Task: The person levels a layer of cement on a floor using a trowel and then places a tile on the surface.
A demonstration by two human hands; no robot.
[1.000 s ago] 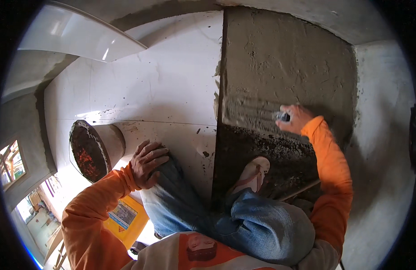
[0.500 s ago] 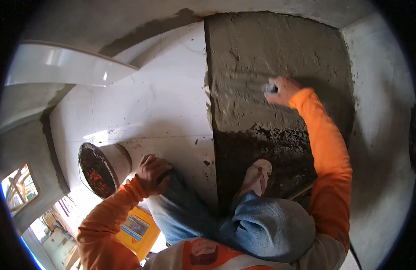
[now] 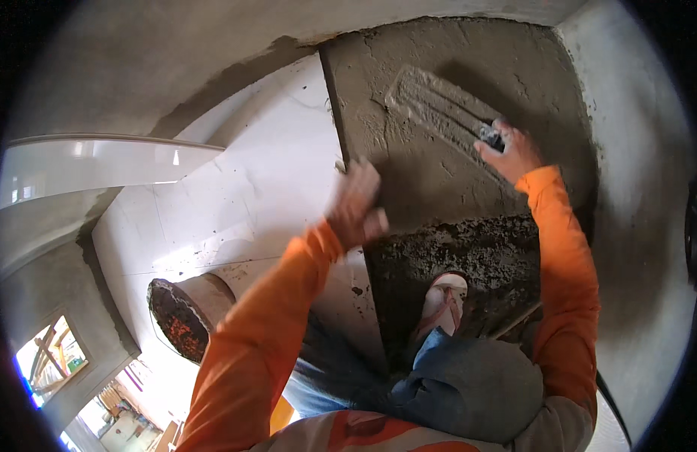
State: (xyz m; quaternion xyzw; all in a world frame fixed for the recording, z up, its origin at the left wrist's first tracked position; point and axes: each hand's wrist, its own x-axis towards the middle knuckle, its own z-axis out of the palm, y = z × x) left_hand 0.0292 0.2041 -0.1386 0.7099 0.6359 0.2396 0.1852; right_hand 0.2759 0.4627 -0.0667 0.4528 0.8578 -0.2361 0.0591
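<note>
My right hand (image 3: 515, 153) grips the handle of a long plastering trowel (image 3: 442, 109) caked with grey mortar. The trowel is tilted over the smoothed wet mortar bed (image 3: 446, 192), its blade slanting up to the left; whether its edge touches the surface is hard to tell. My left hand (image 3: 356, 202) is open, somewhat blurred, with its thumb apart and nothing seen in it. It hovers over the border between the large white tiles (image 3: 250, 166) and the mortar; contact with either is unclear.
A mortar-crusted bucket (image 3: 209, 294) stands on the tiles at left, close to my left forearm. My sandaled foot (image 3: 442, 297) rests on the dark rough strip (image 3: 476, 252) nearer me. Grey walls (image 3: 634, 173) bound the right and far sides. A glossy white panel (image 3: 100, 162) is at left.
My left hand has left my knee and reached forward and right to the tile edge. My right hand has shifted slightly right, and the trowel's blade now shows, tilted up.
</note>
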